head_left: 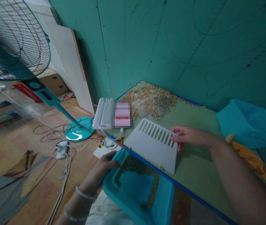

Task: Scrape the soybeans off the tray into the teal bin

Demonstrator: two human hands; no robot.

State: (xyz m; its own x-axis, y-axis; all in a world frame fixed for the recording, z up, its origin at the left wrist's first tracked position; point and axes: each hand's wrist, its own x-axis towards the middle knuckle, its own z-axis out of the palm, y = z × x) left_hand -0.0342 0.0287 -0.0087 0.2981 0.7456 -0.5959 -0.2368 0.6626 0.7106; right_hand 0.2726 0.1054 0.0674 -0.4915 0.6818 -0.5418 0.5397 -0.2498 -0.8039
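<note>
My right hand (181,137) grips the right edge of a flat white slotted scraper board (154,150), its thumb by the end slots. The board leans over the table's near edge, with a few small round tan pieces, like beans or beads, beside it. My left hand (109,163) is closed on the rim of a blue plastic basin (137,195) held below that edge. Darker-looking round pieces (135,167) lie in the basin, in a band and a trailing line. On the table, a pile of round tan pieces mixed with clear granules (150,101) spreads near the wall.
A phone (122,114) with a cable and a white pack (103,114) sit at the left edge of the green table (198,162). A blue container (247,125) and orange cloth (252,157) lie right. A fan (44,93), power strip (62,149) and cords occupy the left floor.
</note>
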